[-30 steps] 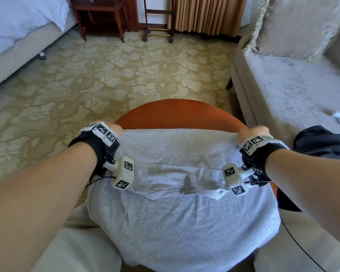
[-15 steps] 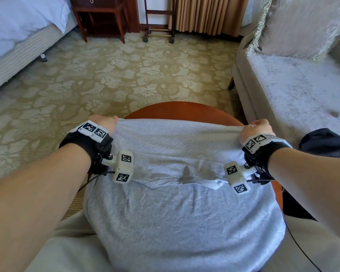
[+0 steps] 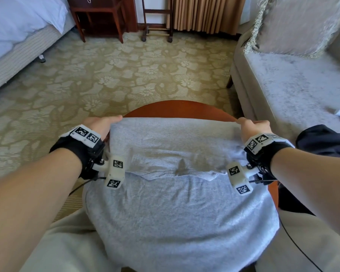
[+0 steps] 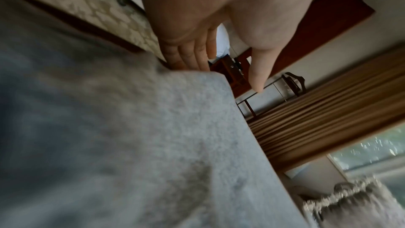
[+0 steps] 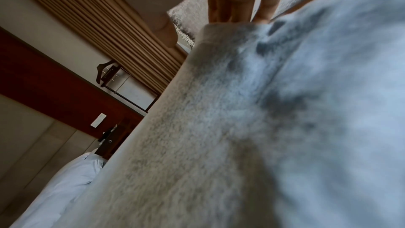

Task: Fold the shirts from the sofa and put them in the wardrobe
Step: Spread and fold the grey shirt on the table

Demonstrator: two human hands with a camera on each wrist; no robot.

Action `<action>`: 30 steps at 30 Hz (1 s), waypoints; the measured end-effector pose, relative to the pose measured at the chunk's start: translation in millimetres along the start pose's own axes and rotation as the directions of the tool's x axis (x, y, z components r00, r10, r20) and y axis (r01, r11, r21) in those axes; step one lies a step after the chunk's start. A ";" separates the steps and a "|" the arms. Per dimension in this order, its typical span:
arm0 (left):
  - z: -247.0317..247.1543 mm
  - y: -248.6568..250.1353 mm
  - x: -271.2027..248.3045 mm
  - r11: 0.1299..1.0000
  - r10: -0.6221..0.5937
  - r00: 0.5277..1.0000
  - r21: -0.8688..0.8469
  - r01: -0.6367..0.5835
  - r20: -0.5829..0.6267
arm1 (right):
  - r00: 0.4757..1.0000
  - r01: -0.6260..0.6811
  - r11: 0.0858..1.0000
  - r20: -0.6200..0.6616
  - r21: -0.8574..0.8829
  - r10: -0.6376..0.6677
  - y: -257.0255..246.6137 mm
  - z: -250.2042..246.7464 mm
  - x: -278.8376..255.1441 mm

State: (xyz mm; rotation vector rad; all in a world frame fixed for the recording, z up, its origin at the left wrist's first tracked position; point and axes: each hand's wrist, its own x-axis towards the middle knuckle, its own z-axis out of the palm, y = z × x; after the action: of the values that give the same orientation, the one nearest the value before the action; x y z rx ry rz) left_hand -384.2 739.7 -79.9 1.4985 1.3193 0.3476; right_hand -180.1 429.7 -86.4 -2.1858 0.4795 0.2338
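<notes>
Grey shirt (image 3: 177,203) draped over round wooden table (image 3: 177,109), near hem toward my lap. My left hand (image 3: 98,125), at 10 o'clock, and right hand (image 3: 252,128), at 2 o'clock, each pinch its folded far edge. Sofa (image 3: 283,79) beyond, 2 o'clock.

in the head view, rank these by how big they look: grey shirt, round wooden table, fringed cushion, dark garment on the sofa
1. Grey shirt, largest, though nearest the camera.
2. Fringed cushion, partly cut off.
3. Round wooden table and dark garment: too alike to rank; the shirt hides most of the table.
</notes>
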 end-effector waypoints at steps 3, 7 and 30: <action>-7.0 -7.5 -21.8 0.999 -0.012 1.000 0.044 0.011 0.027 | 0.998 -0.030 0.999 -0.058 -0.019 0.029 8.7 -6.1 -10.3; -7.8 -25.6 -46.1 0.981 -0.030 0.998 0.194 0.021 0.047 | 0.994 -0.041 0.991 -0.108 -0.128 0.027 25.4 -13.1 -25.2; -34.5 -52.8 -75.4 0.879 0.051 0.999 0.473 -0.052 0.015 | 0.992 0.098 0.873 0.112 -0.478 -0.050 71.9 -29.6 -62.3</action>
State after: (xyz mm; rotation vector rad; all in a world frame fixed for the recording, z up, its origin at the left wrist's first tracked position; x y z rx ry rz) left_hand -465.3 684.2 -79.3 1.9423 1.4301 0.0500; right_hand -266.7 382.4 -99.6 -2.6607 0.3005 0.4560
